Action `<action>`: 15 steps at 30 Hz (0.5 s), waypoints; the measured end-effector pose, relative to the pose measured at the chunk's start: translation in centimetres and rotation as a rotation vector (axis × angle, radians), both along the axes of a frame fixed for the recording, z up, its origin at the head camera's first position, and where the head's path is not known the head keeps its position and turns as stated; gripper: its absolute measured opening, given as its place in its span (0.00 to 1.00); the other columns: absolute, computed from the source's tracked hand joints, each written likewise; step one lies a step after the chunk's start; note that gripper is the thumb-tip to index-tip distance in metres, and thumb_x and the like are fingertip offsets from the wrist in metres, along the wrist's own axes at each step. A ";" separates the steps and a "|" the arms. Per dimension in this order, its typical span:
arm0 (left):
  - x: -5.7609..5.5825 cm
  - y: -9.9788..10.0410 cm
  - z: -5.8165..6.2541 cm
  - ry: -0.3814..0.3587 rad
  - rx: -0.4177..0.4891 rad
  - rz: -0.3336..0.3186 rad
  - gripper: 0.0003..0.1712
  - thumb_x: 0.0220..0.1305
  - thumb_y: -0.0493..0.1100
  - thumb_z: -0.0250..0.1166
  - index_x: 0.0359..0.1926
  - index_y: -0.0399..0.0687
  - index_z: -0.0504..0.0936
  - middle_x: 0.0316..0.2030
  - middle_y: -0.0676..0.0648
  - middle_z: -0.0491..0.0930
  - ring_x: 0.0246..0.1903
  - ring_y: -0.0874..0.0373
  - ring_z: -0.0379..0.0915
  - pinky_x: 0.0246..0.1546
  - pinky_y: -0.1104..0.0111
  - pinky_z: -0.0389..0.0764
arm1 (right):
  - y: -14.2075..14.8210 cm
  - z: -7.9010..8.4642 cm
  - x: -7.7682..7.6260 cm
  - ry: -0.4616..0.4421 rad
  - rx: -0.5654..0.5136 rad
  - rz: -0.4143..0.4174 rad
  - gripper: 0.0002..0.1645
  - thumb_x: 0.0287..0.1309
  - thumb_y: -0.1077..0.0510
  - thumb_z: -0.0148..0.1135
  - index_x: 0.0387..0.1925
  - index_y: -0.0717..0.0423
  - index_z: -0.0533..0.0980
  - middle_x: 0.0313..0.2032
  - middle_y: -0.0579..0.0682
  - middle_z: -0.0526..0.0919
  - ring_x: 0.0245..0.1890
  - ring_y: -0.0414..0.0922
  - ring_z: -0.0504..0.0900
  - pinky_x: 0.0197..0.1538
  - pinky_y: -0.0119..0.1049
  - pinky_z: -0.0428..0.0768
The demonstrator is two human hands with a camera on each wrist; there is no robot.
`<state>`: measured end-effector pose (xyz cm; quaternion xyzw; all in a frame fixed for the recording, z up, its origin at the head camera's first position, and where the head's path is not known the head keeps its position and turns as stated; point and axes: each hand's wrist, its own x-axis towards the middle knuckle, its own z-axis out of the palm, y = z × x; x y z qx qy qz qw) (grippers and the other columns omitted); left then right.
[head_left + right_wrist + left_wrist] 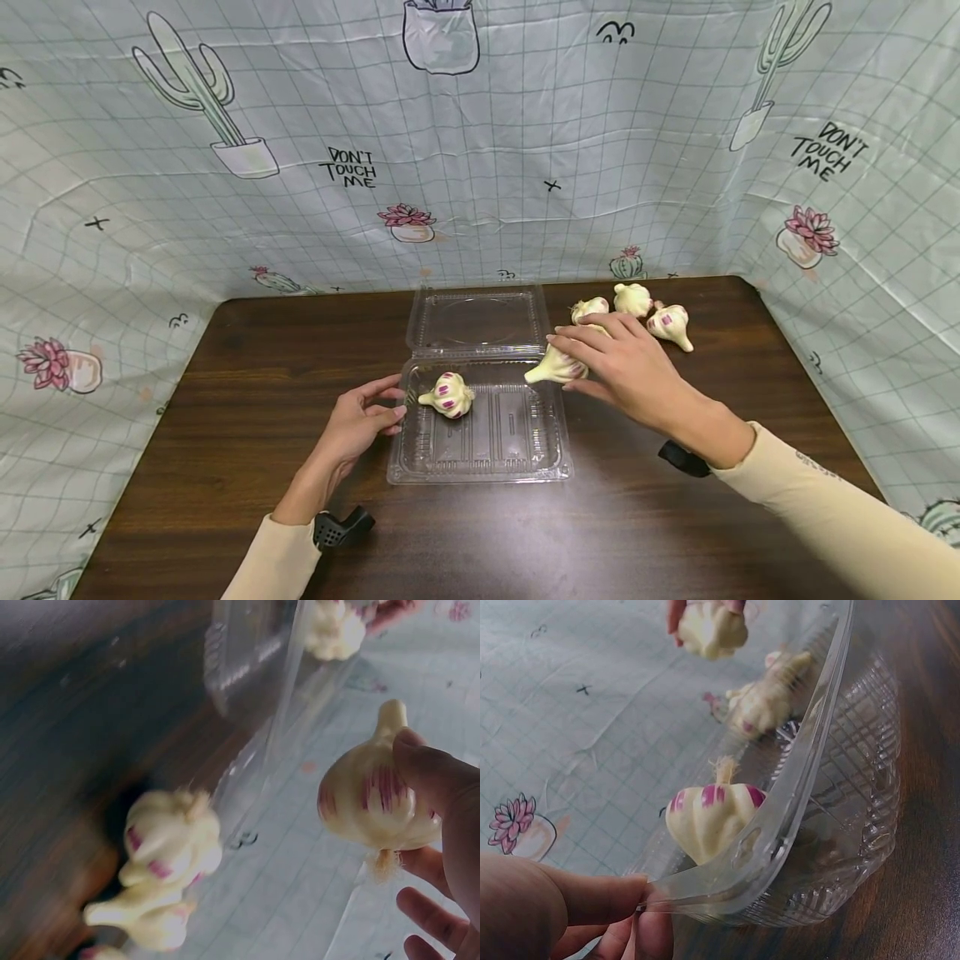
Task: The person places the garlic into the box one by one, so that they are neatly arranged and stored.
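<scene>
A clear plastic clamshell container (480, 477) lies with its lid folded back on the table. One garlic bulb (450, 395), cream with purple marks, sits inside at the left. My left hand (362, 421) pinches the container's left rim between thumb and fingers, as the left wrist view (592, 907) shows close up. My right hand (633, 367) grips a second garlic bulb (379, 795) above the container's right edge, its stem pointing left in the head view. In the right wrist view the thumb (431, 769) presses on that bulb's side.
Behind my right hand, at the table's back right, lie three more garlic bulbs (632, 300). The container's lid (480, 321) extends toward the back edge. A patterned cloth (480, 208) hangs around the dark wooden table (285, 375).
</scene>
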<state>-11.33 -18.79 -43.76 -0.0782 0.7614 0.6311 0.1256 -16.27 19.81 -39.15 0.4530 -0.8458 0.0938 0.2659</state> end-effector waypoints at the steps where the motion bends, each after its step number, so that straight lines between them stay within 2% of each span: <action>1: 0.0 0.0 0.0 -0.001 -0.001 0.001 0.31 0.73 0.26 0.63 0.74 0.31 0.70 0.59 0.31 0.75 0.34 0.65 0.80 0.35 0.74 0.85 | -0.3 -0.1 0.0 0.002 0.004 0.005 0.42 0.44 0.49 0.87 0.62 0.56 0.82 0.56 0.52 0.88 0.57 0.57 0.80 0.58 0.55 0.78; 7: 0.0 0.0 0.0 -0.005 -0.010 0.004 0.31 0.73 0.26 0.63 0.74 0.31 0.70 0.60 0.30 0.75 0.34 0.65 0.81 0.35 0.74 0.86 | -2.0 -0.4 0.3 0.012 0.032 0.023 0.41 0.44 0.46 0.86 0.60 0.55 0.83 0.55 0.51 0.88 0.57 0.56 0.81 0.61 0.52 0.78; 15: -0.2 0.1 -0.2 -0.012 -0.019 0.012 0.31 0.72 0.26 0.64 0.74 0.32 0.71 0.60 0.31 0.76 0.34 0.64 0.81 0.35 0.74 0.86 | -3.6 -0.9 0.5 -0.034 0.087 -0.012 0.40 0.46 0.44 0.86 0.61 0.52 0.83 0.54 0.48 0.88 0.57 0.53 0.80 0.61 0.52 0.79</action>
